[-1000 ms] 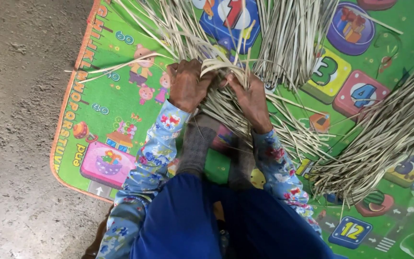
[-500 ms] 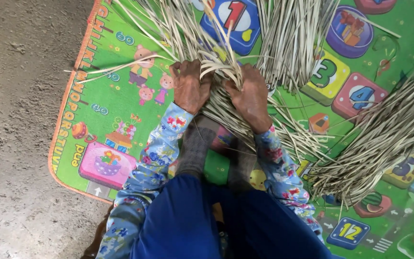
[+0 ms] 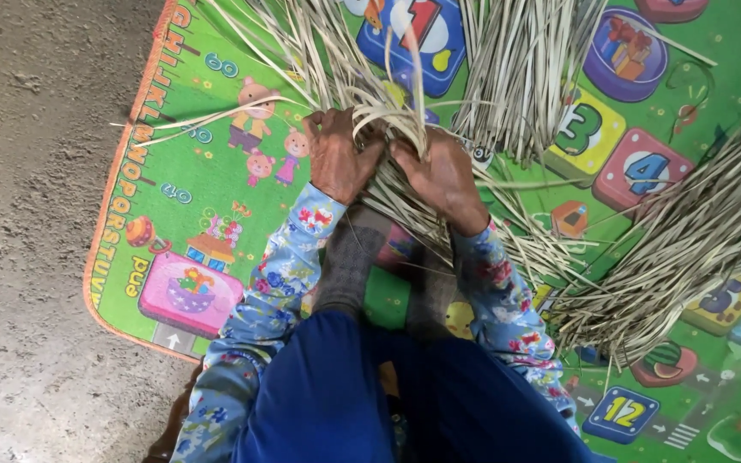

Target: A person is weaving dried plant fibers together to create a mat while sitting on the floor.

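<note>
Both hands are seen from above, close together, sleeves of blue floral fabric running back toward the camera. The left hand is closed in a fist-like grip on a bunch of dried palm-leaf strips; the fingers are curled over the strips and the knuckles face up. The right hand is pressed just beside it, fingers folded down onto the same bunch, thumb side touching the left hand. Several strips are bent into an arch directly above the two hands, between them.

Ahead of the hands, the strips are fanned outward in loose bundles. A second bundle is laid beyond the right hand, apart from it. A thicker, darker sheaf is spread well off to the right of the right hand.

Everything is laid on a green foam play mat printed with coloured pictures and numerals. Bare concrete floor is seen well to the left of the left hand, past the mat's orange edge
</note>
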